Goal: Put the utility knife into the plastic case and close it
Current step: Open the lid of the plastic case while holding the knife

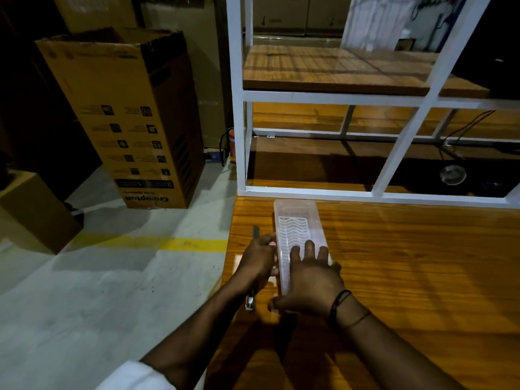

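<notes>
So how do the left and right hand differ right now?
The left hand is closed around the utility knife, beside the plastic case; the right hand lies open, fingers spread on the case. Only the right wrist has a band. Both are over the table.

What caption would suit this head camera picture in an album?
Left hand grips a utility knife beside a clear plastic case that the right hand steadies on a wooden table.
</notes>
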`<act>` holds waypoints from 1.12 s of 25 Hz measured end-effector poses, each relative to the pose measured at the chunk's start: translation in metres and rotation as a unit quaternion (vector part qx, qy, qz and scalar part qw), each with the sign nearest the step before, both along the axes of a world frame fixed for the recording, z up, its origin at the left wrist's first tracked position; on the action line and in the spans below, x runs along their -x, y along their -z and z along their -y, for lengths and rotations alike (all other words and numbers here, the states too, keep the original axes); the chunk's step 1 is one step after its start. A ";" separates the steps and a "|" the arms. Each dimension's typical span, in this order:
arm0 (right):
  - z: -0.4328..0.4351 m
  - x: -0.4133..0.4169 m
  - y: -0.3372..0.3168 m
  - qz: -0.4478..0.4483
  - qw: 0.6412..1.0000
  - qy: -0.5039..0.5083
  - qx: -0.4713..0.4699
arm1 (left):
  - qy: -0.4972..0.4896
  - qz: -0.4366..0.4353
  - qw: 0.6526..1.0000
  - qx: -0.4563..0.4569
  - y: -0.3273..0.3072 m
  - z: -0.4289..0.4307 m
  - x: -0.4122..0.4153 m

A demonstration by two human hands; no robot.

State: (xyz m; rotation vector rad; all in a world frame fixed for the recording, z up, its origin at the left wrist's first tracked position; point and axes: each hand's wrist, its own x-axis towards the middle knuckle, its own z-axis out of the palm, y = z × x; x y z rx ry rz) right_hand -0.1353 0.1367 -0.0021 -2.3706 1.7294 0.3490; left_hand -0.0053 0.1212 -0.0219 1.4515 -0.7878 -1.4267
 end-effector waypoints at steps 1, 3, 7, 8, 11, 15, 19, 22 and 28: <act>0.000 -0.001 -0.001 -0.008 1.000 -0.004 0.006 | -0.001 0.004 1.000 0.002 0.000 0.000 0.000; 0.001 -0.002 -0.004 -0.014 1.000 -0.003 0.001 | -0.004 0.016 1.000 0.003 -0.001 -0.001 0.001; -0.001 -0.002 -0.006 -0.006 1.000 0.006 -0.018 | 0.000 0.013 1.000 -0.001 -0.003 -0.002 0.001; -0.001 -0.002 -0.007 -0.003 1.000 0.006 -0.019 | 0.001 0.010 1.000 -0.001 -0.003 -0.001 0.001; 0.001 -0.001 -0.012 0.004 1.000 0.005 -0.028 | -0.006 0.018 1.000 -0.008 -0.004 -0.001 0.000; 0.003 -0.002 -0.020 0.012 0.999 0.011 -0.047 | -0.009 0.028 0.999 -0.011 -0.003 -0.001 0.000; 0.009 0.005 -0.029 0.066 0.995 0.026 -0.075 | 0.000 0.037 0.999 -0.001 -0.002 -0.004 0.000; 0.012 0.011 -0.037 0.148 0.982 0.059 -0.098 | 0.018 0.151 0.988 0.034 -0.001 -0.005 0.002; 0.023 0.048 -0.059 0.457 0.853 0.217 -0.130 | 0.035 0.189 0.980 0.047 -0.007 -0.009 0.000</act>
